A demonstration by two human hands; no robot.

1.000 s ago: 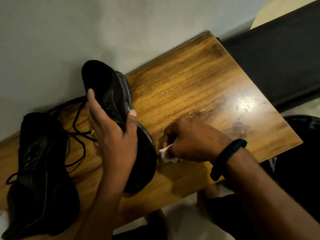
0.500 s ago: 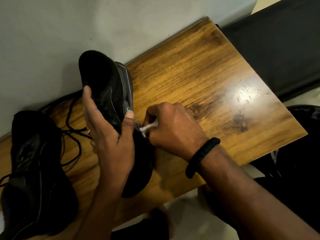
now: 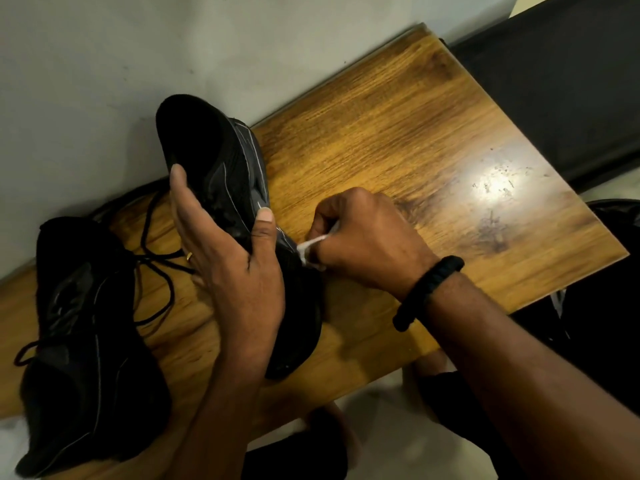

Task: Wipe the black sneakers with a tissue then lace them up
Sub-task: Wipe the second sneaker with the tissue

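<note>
One black sneaker [image 3: 221, 161] stands tilted on the wooden table [image 3: 398, 161], its opening toward the wall. My left hand [image 3: 232, 265] grips it across the middle, thumb on the right side. My right hand [image 3: 363, 240] pinches a crumpled white tissue [image 3: 310, 249] and presses it against the sneaker's right side, just beside my left thumb. The second black sneaker [image 3: 79, 341] lies at the left of the table. Loose black laces [image 3: 156, 244] trail between the two sneakers.
A grey wall [image 3: 173, 39] runs along the table's far edge. A dark panel [image 3: 571, 81] stands beyond the table's right corner, and a dark bag [image 3: 609, 306] sits low on the right. The table's front edge is close to my knees.
My right hand swept the tissue up the sneaker's side toward my left thumb, then slid slightly back down toward the toe. My left hand kept its grip.
</note>
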